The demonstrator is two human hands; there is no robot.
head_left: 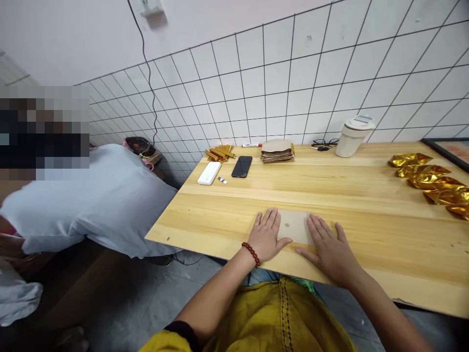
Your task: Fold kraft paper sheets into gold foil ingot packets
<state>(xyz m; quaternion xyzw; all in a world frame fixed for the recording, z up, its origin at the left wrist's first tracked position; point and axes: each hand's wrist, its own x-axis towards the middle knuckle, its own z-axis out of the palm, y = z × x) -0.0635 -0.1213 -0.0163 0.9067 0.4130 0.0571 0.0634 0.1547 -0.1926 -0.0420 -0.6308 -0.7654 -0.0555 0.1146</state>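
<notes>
A greyish-brown sheet of paper [295,226] lies flat on the wooden table [205,222] in front of me. On its left edge rests my left hand [268,234], flat with the thumb spread and a red bead bracelet at the wrist. Pressed flat along the right edge is my right hand [330,247], its fingers stretched out. Parts of the sheet's two sides are hidden under my fingers. Neither hand grips anything.
Behind the sheet are a stack of brown paper [277,151], a phone [242,166], a white power bank [209,173] and gold strips [220,153]. Glasses [325,143] and a lidded cup [353,137] stand by the wall. Folded gold foil pieces [427,176] lie right. A person [91,200] sits left.
</notes>
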